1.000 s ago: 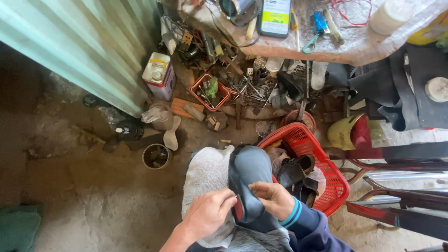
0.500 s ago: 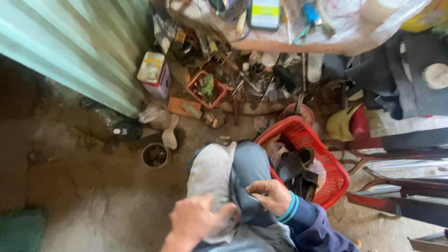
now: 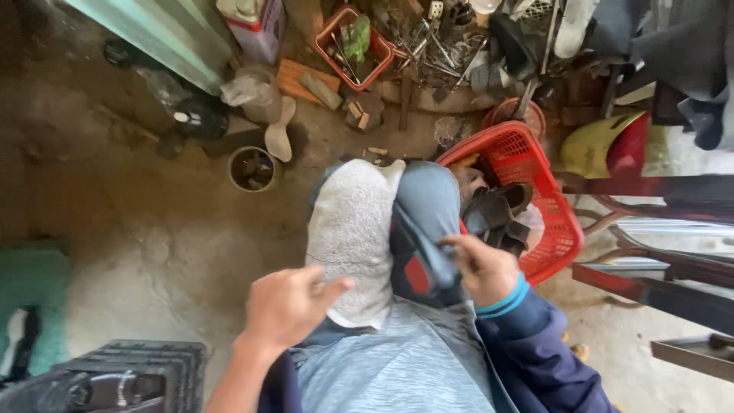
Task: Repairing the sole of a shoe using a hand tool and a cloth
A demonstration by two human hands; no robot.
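Note:
My right hand (image 3: 483,268) grips a dark shoe (image 3: 417,264) with a red patch and presses it against my right knee, which is in blue trousers. A grey speckled cloth (image 3: 352,229) is draped over my left knee. My left hand (image 3: 287,306) hovers at the near edge of that cloth with its fingers loosely apart and its thumb pointing at the cloth. It holds nothing. The shoe's toe is hidden under my right fingers.
A red plastic basket (image 3: 552,222) with dark sandals stands right of my knees. On the dirt floor are a tin can (image 3: 252,168), a small red crate of tools (image 3: 355,38), a white jug (image 3: 252,23) and a black crate (image 3: 130,375). Metal frames stand at the right.
My left hand has let go of the shoe and drawn back toward me. The shoe now lies lower on my right knee, held by the right hand alone. The view has tilted down.

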